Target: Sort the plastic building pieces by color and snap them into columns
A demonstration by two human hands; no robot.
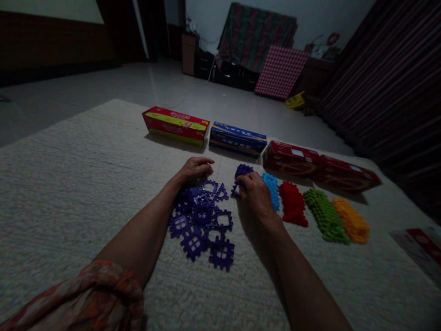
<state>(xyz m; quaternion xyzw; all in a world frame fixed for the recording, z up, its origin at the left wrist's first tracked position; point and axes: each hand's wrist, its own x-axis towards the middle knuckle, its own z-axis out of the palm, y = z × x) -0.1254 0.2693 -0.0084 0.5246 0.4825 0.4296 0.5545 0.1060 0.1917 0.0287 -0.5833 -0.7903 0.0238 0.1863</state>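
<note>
A loose pile of purple notched plastic pieces (201,214) lies on the pale mat between my forearms. My right hand (255,193) pinches one purple piece (236,187) just in front of a small purple stack (244,170). At the far left edge of the pile rests my left hand (197,169), its fingers curled together; whatever they may hold is hidden. To the right of my right hand are rows of blue pieces (271,189), red pieces (292,204), green pieces (326,216) and orange pieces (351,220).
Along the mat's far side stand a red and yellow box (175,126), a blue box (237,139) and two dark red boxes (320,166). A flat printed item (422,248) lies at the right. Beyond the tiled floor are covered furniture and a striped curtain.
</note>
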